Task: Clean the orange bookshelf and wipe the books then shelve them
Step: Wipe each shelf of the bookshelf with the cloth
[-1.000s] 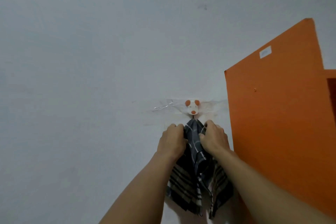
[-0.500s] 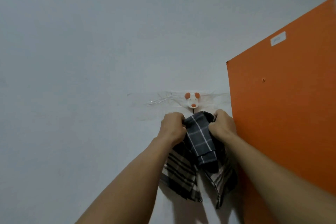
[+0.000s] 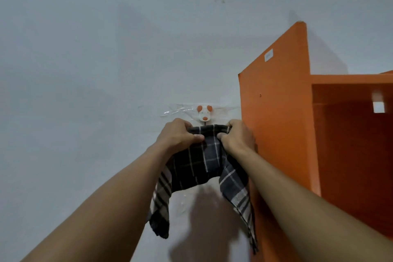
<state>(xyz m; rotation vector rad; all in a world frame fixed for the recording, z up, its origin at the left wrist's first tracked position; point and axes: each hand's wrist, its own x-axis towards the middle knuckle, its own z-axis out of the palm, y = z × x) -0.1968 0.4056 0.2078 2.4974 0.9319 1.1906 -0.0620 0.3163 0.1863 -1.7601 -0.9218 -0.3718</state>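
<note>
Across the left half of the view runs a plain, pale grey wall (image 3: 85, 70), matt and bare but for a small dark mark high up. Both bare forearms reach up from the bottom edge toward the wall.

The left hand (image 3: 178, 136) grips the top edge of a dark checked cloth (image 3: 197, 164). Its fingers (image 3: 187, 126) are curled over the hem and the thumb presses the fabric from the front. The cloth is stretched between the two hands. Its middle hangs as a short flap, and its two lower corners trail down on either side, close to the wall. It throws a soft shadow (image 3: 208, 229) on the wall below.

Just above the cloth's top edge a small white hook (image 3: 203, 112) with orange ears and nose is stuck to the wall, with wrinkled clear film (image 3: 176, 110) spread beside it. Whether the cloth touches the hook's prong cannot be told.

The right hand (image 3: 238, 138) grips the other end of the hem in the same way, fingers curled round it and thumb pinching, just beside the orange bookshelf (image 3: 276, 123).

The bookshelf stands against the wall at the right. Its flat side panel faces the hands and carries a small white label (image 3: 268, 57) and one screw head (image 3: 260, 95). Further right its top compartment (image 3: 350, 155) opens toward the camera, shadowed inside, with a square cut-out (image 3: 378, 103) in the back panel.
</note>
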